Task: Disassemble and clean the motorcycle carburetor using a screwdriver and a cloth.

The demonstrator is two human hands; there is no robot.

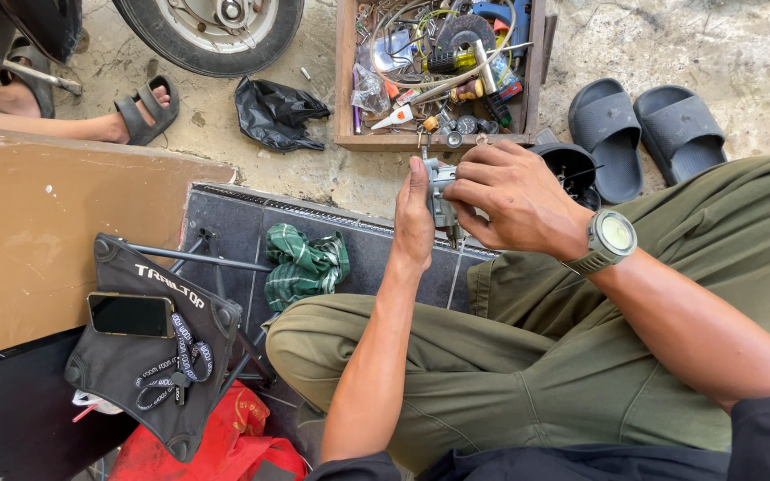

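I note my left hand (414,218) clamping a small metal part (441,191); right hand (510,198) fingers pinch its top, seemingly. Slipping grip risks dropping it onto the tiled step (225,223).

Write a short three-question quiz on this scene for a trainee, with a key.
1. True or false: both hands are on the small grey metal part.
2. Which lies on the black folding stool? A) a phone B) a sandal C) a tyre
3. What is worn on the right wrist?

Key:
1. True: the left hand and the right hand both have a grip on it.
2. A: a dark phone lies on the stool, beside a lanyard.
3. A grey-green wristwatch.
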